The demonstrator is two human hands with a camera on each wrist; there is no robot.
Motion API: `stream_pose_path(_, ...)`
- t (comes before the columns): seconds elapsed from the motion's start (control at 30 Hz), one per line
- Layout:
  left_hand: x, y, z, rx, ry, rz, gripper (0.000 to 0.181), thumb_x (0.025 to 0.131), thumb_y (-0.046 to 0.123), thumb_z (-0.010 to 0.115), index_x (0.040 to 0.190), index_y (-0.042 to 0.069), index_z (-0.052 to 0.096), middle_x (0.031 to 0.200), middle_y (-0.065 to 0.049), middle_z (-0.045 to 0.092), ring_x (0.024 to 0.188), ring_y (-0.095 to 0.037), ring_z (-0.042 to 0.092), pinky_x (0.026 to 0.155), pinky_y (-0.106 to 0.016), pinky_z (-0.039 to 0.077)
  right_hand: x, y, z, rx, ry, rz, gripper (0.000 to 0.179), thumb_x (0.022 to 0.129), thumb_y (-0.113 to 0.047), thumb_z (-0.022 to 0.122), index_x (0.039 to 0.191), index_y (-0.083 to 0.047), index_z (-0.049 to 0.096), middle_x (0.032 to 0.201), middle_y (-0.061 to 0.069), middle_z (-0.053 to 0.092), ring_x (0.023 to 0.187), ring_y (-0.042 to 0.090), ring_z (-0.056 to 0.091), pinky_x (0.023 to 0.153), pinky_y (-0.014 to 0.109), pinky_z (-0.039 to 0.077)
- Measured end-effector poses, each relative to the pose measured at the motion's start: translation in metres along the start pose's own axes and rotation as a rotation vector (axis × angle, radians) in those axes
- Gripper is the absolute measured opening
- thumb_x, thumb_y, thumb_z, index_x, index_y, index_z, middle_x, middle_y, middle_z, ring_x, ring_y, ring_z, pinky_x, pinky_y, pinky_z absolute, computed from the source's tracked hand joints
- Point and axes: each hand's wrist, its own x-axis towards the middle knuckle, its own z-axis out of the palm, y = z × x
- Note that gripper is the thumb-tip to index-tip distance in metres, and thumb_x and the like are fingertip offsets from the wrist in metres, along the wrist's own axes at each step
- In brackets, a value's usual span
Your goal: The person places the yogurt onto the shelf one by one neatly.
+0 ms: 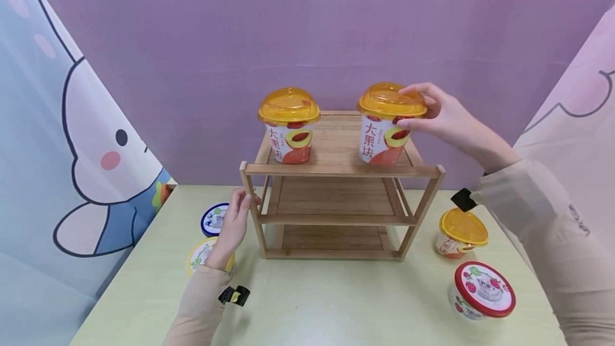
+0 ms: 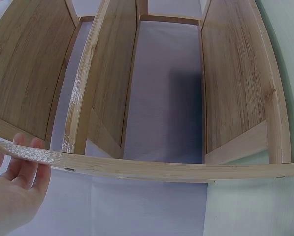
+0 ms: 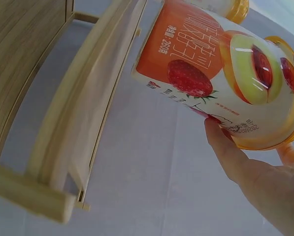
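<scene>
A three-tier wooden shelf rack (image 1: pixel 336 171) stands on the table. My right hand (image 1: pixel 444 113) grips a fruit yogurt cup (image 1: pixel 377 140) by its orange domed lid, at the right of the top tier. Fingers are on the lid and the thumb is below its rim. Whether the cup's base touches the tier I cannot tell. A matching yogurt cup (image 1: pixel 290 140) sits upright on the top tier's left side. At the rack's left front post (image 2: pixel 107 166), my left hand (image 2: pixel 18 189) holds on, its fingers curled around the wood.
Right of the rack are another orange-lidded cup (image 1: pixel 462 228) and a red-lidded tub (image 1: pixel 485 290). On the left, a blue-lidded tub (image 1: pixel 213 219) and a yellow-lidded tub (image 1: pixel 198 255) are partly behind my left arm. A purple cloth (image 1: pixel 307 25) hangs behind.
</scene>
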Motion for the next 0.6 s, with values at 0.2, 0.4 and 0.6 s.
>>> stream_pose_path(0.2,-0.004,0.023,0.002,0.015,-0.004,-0.015,0.021,0.096,0.003,0.028,0.109,-0.011,0.038,0.094,-0.029,0.049,0.091,-0.031,0.049,0.082,-0.019,0.035,0.003,0.006,-0.003,-0.014,0.002,0.009,0.047,0.083,-0.021,0.062,0.123,-0.021,0.038,0.116,0.010,0.050,0.094,0.016,0.051,0.075,0.017,0.044)
stream_pose_path(0.4,-0.005,0.031,0.003,0.032,-0.004,-0.031,0.021,0.096,0.003,0.028,0.109,-0.011,0.037,0.095,-0.032,0.048,0.090,-0.026,0.049,0.082,-0.020,0.035,0.004,0.011,-0.004,-0.041,0.005,0.012,0.049,0.082,-0.021,0.063,0.124,-0.018,0.037,0.116,0.010,0.050,0.093,0.014,0.051,0.074,0.016,0.043)
stream_pose_path(0.6,-0.005,0.030,0.003,0.029,0.000,-0.031,0.021,0.096,0.003,0.028,0.109,-0.011,0.038,0.095,-0.031,0.049,0.091,-0.031,0.049,0.082,-0.020,0.036,0.004,0.015,-0.005,-0.054,0.014,0.015,0.049,0.081,-0.022,0.064,0.123,-0.018,0.038,0.114,0.009,0.052,0.091,0.012,0.052,0.073,0.016,0.043)
